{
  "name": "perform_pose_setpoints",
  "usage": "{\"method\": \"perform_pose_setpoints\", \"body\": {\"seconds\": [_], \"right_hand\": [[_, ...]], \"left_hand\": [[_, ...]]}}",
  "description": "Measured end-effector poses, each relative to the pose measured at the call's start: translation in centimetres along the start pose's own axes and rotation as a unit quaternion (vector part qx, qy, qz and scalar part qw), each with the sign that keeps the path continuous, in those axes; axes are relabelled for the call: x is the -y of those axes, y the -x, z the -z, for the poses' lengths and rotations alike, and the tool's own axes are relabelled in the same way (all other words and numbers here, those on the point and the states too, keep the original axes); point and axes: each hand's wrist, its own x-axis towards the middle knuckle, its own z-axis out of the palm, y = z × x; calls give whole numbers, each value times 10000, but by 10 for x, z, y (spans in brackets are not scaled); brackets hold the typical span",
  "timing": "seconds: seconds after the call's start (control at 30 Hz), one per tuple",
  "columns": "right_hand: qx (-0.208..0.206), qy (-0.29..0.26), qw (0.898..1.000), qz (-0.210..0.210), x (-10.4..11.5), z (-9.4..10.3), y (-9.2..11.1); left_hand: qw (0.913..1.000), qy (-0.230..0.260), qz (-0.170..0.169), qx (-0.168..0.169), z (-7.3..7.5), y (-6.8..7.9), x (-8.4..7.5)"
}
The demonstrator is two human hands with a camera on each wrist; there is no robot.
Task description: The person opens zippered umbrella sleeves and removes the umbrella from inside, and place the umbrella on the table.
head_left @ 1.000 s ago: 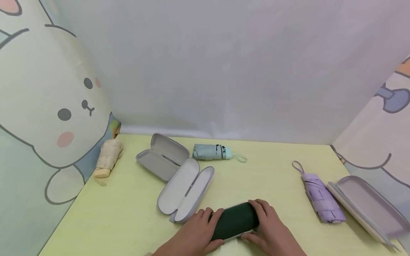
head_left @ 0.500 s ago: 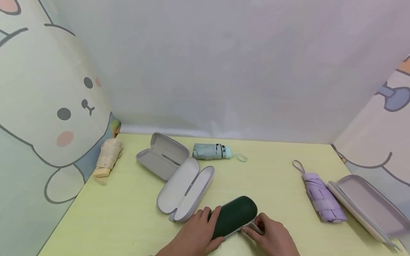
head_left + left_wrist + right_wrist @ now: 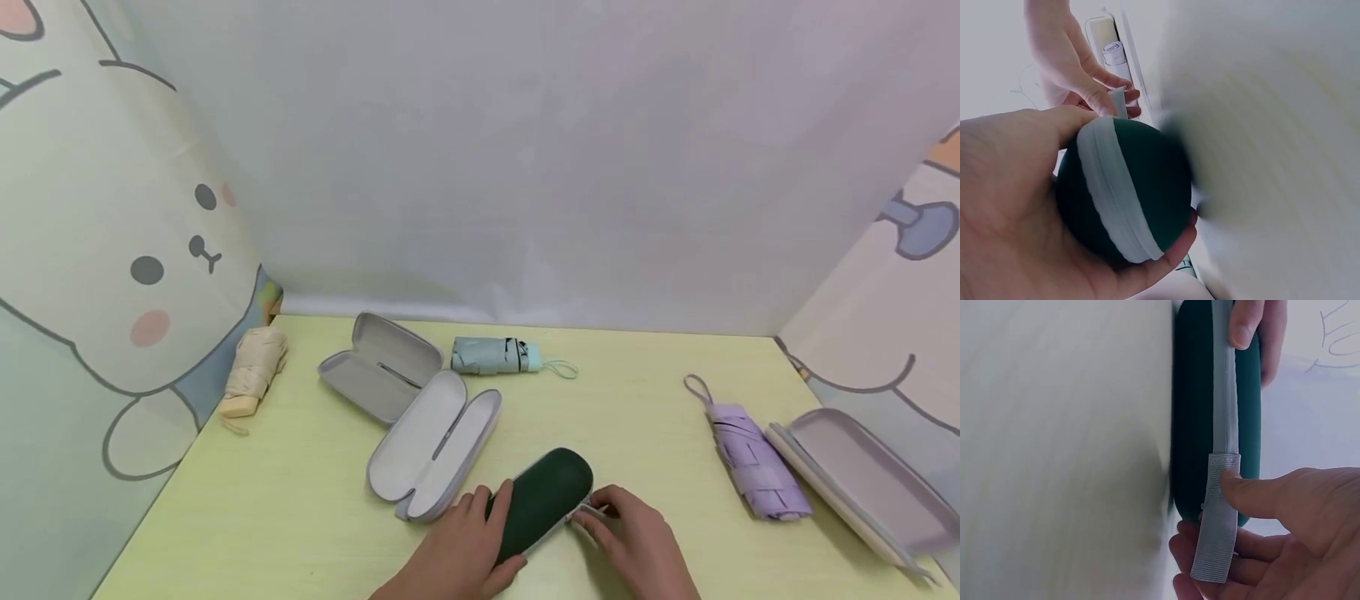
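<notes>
A dark green glasses case point(image 3: 551, 492) with a grey zip band point(image 3: 1225, 394) around its side lies at the table's front. My left hand point(image 3: 461, 537) grips the near left end, thumb on the front side and fingers over the top. In the left wrist view the case's rounded end point(image 3: 1160, 181) sits in that palm. At the other end my right hand point(image 3: 637, 533) pinches a grey ribbed tab point(image 3: 1219, 519) joined to the zip band, thumb on its face and fingers behind. The band's edges look together along the part seen in the right wrist view. The case's underside is hidden.
Two open grey glasses cases point(image 3: 431, 450) stand left of centre, touching each other. Folded umbrellas lie about: blue-green point(image 3: 487, 356) at the back, cream point(image 3: 255, 367) at left, purple point(image 3: 757, 467) at right. An open pinkish case point(image 3: 873, 483) sits by the right edge.
My right hand has let go of the green case's right end and taken hold of the tab. That end has swung away from me; my left hand keeps its grip.
</notes>
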Motion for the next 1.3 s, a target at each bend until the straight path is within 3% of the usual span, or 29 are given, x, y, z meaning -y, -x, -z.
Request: {"method": "perform_pose_setpoints", "body": {"seconds": [0.2, 0.33, 0.5, 0.57, 0.6, 0.77, 0.87, 1.13, 1.3], "right_hand": [[512, -670, 9961, -264, -5, 1, -7], [1127, -1279, 9849, -312, -16, 3, -14], [2166, -2281, 9491, 145, -32, 7, -23], [2327, -2401, 9421, 244, -34, 7, -24], [2298, -2379, 9433, 271, -34, 7, -23], [1501, -1526, 9756, 495, -28, 7, -18], [1130, -1072, 9867, 459, -23, 10, -15], [734, -423, 9964, -6, -19, 21, -12], [356, -174, 9992, 55, -22, 25, -11]], "left_hand": [[9999, 11, 73, -126, -2, 0, -2], [9996, -126, 63, -262, -3, 0, -4], [9995, -161, 36, -272, -4, 1, -3], [9997, -113, 33, -219, -3, 2, -3], [9997, -103, 30, -202, -3, 2, -2], [9996, -86, -37, -261, -3, 1, -1], [9997, -75, -65, -231, -2, 0, 0], [9998, 15, -156, 95, 2, -1, 1], [9995, 24, -165, 251, 4, 1, 2]]}}
